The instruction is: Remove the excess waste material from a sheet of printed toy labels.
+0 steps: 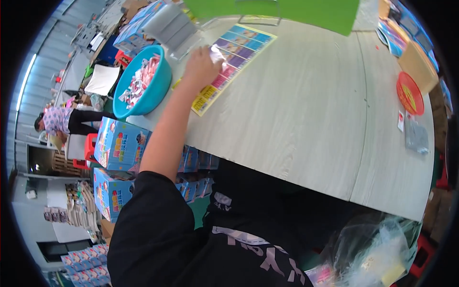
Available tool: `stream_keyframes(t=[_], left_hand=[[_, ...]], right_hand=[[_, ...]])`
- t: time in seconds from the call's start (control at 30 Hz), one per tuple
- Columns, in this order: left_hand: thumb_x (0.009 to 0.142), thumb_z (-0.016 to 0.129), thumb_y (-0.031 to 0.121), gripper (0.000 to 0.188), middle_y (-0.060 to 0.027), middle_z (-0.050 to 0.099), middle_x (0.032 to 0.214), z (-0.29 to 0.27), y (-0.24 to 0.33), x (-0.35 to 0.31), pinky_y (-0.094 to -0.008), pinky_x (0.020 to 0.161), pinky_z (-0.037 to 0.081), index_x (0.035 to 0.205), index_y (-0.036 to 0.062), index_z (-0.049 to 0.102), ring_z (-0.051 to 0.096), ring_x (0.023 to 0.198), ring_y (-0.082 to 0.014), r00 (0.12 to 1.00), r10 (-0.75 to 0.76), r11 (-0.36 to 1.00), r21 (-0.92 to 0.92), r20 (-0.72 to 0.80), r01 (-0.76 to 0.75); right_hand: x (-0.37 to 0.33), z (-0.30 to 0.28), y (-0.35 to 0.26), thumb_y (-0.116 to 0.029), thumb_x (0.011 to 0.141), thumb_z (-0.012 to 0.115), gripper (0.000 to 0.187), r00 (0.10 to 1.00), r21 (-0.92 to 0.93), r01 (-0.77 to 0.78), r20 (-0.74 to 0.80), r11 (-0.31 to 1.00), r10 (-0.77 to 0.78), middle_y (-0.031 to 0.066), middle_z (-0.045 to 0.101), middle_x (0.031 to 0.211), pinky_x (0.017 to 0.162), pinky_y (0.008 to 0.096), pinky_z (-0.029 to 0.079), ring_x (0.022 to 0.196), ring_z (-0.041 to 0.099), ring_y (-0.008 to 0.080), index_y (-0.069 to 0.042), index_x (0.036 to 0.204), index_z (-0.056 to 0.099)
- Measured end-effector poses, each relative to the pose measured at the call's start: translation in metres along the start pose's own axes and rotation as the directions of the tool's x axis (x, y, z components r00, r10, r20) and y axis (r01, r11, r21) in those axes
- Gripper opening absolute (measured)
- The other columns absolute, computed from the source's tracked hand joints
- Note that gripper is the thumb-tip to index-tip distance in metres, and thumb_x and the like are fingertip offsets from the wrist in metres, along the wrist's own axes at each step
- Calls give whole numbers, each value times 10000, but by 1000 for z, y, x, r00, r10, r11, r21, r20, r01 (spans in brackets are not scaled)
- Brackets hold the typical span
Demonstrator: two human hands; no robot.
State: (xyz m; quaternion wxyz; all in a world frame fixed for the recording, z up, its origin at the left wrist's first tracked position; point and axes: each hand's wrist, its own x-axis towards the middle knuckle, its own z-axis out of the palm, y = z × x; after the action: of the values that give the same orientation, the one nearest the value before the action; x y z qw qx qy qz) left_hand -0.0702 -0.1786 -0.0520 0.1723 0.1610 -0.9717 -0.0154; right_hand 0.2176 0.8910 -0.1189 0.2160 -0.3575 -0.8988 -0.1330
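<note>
My left hand (201,68) reaches over the left part of the table, its fingers bent around a small white thing (217,55), perhaps a wrapper or packet. Beneath it lies a long printed sheet (256,39) with blue, purple, pink and yellow bands. Close by on the left is a turquoise basin (165,79) filled with small pink, red and white wrapped pieces. A clear plastic box (179,38) stands beyond the basin. My right hand does not show.
The pale wooden table (291,110) carries a green panel (287,12) at its far side and a red basket (410,93) at right. Blue cartons (119,146) are stacked below its left edge. Clear plastic bags (373,248) hang at lower right. Another person (60,119) bends over at far left.
</note>
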Motion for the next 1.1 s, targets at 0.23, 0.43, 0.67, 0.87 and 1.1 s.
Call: stream_keyframes(t=[0.23,0.43,0.67,0.87,1.1], left_hand=[[961,597,523,674,-278,518,1428,35,27,-17,-559,1139,364,1384,0,547,444,1373,-452,977,212,976,-49,-21,-213],[891,654,604,705,-212,580,1353,0,24,-21,-499,1072,433,1327,51,613,519,1303,-383,958,271,954,-161,90,-254],[833,758,347,427,-147,603,1321,-4,35,-24,-435,1097,424,1193,120,724,507,1311,-341,776,627,654,-589,70,-475],[838,749,372,423,-118,612,1327,16,39,-22,-436,1100,421,1230,213,747,511,1319,-315,775,632,644,-561,7,-520],[854,709,334,418,-141,607,1276,17,46,-19,-422,1115,412,1244,191,752,504,1313,-306,696,714,514,-729,72,-452]], right_hand=[[49,-121,-214,-271,1035,490,335,908,92,348,-280,933,-311,97,778,1039,727,415,565,818,720,293,-119,1099,781],[86,-120,-361,-100,1025,539,271,582,349,802,-273,484,-766,222,713,1156,902,442,555,1060,697,362,-1,1233,680],[26,-192,-591,105,951,549,235,71,304,949,-480,-89,-874,203,650,894,717,432,531,830,656,382,53,1156,652],[-79,-269,-745,-20,990,567,266,-219,305,888,-380,-345,-899,198,656,1213,954,473,504,1122,630,400,34,1244,628],[-179,-285,-822,-108,965,581,533,-328,496,701,-413,-512,-850,178,536,1473,1117,466,385,1266,530,390,-34,1480,463]])
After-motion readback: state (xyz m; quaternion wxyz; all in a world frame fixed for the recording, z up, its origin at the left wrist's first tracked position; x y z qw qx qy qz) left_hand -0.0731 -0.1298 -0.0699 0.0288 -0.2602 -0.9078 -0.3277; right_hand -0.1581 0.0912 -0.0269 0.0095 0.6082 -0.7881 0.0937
